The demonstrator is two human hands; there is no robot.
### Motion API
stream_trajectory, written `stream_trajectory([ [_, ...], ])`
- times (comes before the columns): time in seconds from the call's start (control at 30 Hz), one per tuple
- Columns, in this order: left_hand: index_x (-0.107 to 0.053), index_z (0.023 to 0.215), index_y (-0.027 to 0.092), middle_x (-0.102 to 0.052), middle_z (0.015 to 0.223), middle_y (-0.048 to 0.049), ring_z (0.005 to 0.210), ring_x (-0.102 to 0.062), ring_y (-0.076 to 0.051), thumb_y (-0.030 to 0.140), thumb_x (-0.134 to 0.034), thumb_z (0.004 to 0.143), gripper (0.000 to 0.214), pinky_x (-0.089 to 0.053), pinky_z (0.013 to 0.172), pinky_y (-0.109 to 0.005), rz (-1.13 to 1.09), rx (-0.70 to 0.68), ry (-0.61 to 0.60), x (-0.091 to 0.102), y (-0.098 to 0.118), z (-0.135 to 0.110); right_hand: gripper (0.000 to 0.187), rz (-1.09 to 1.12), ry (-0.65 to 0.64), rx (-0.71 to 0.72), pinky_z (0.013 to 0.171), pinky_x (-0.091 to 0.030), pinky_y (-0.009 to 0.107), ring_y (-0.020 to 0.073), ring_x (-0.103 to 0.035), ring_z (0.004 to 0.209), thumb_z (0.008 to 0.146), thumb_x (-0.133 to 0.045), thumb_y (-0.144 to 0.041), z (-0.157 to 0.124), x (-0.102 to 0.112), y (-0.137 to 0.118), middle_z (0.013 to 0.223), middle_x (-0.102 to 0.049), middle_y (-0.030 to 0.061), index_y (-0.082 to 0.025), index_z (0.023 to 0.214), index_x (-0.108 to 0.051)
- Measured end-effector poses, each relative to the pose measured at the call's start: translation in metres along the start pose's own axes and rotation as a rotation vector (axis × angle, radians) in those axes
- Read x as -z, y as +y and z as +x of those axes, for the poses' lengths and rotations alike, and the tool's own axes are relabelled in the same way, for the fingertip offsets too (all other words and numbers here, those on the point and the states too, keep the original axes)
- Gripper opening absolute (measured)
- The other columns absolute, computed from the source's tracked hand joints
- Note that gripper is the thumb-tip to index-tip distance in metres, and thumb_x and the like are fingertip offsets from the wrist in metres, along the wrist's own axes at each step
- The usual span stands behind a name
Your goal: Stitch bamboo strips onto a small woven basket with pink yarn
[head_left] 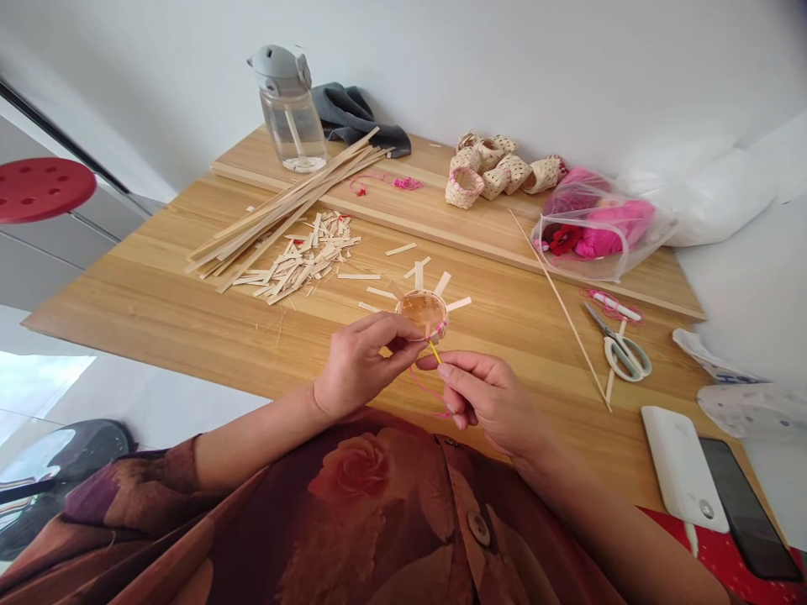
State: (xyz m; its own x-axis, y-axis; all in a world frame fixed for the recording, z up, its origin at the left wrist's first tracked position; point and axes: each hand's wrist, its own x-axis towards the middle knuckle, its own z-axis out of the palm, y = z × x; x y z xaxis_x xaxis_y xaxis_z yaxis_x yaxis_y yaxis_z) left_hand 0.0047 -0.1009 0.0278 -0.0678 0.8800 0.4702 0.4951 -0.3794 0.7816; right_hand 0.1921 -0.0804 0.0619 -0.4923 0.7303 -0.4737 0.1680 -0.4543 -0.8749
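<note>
A small woven basket (421,311) faces me with its round mouth up, and several pale strip ends stick out around its far rim. My left hand (371,357) pinches the near left side of that rim. Between the thumb and index finger of my right hand (482,391) is a thin yellow needle (435,352), its tip at the near rim. Pink thread (424,382) hangs in a loop below the basket, and pink stitches show along the right part of the rim. The fingertips of my left hand partly hide the near rim.
Long wooden strips (296,202) and a heap of cut scraps (308,256) lie left, near a water bottle (291,118). Finished small baskets (466,186) and a bag of pink yarn (605,227) sit at the back. Scissors (624,351), a white power bank (684,466) and a phone (750,508) lie right.
</note>
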Motion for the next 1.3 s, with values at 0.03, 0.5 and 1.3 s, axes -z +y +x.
stream_trajectory([
  [0.03, -0.072, 0.089, 0.02, -0.076, 0.089, -0.0025, 0.078, -0.07, -0.012, 0.024, -0.072, 0.088, 0.004, -0.055, 0.073, -0.021, 0.037, -0.066, -0.008, 0.0, 0.0, -0.001, 0.034, 0.006, 0.009, 0.02, 0.04, -0.029, 0.018, 0.005, -0.043, 0.038, 0.087, -0.065, -0.045, 0.0, 0.0, 0.001, 0.049, -0.052, -0.0067, -0.015, 0.101, -0.073],
  [0.5, -0.064, 0.106, 0.017, -0.073, 0.097, -0.0045, 0.087, -0.067, -0.014, 0.012, -0.066, 0.091, 0.016, -0.056, 0.084, -0.025, 0.281, -0.515, -0.019, 0.003, -0.008, 0.001, 0.04, -0.056, 0.045, 0.11, 0.043, -0.037, 0.018, 0.0096, -0.057, 0.056, 0.086, -0.068, -0.055, 0.006, 0.011, 0.017, 0.067, -0.064, 0.0017, -0.016, 0.077, -0.065],
  [1.3, -0.061, 0.106, 0.011, -0.072, 0.101, -0.0112, 0.084, -0.065, -0.018, 0.013, -0.042, 0.102, 0.02, -0.057, 0.074, -0.028, 0.368, -0.707, -0.38, 0.002, -0.008, -0.007, 0.02, -1.396, 0.286, 0.771, 0.111, -0.025, 0.065, 0.0458, -0.003, 0.154, 0.094, -0.057, -0.027, 0.025, 0.016, -0.003, 0.161, -0.038, 0.0093, -0.022, 0.094, -0.077],
])
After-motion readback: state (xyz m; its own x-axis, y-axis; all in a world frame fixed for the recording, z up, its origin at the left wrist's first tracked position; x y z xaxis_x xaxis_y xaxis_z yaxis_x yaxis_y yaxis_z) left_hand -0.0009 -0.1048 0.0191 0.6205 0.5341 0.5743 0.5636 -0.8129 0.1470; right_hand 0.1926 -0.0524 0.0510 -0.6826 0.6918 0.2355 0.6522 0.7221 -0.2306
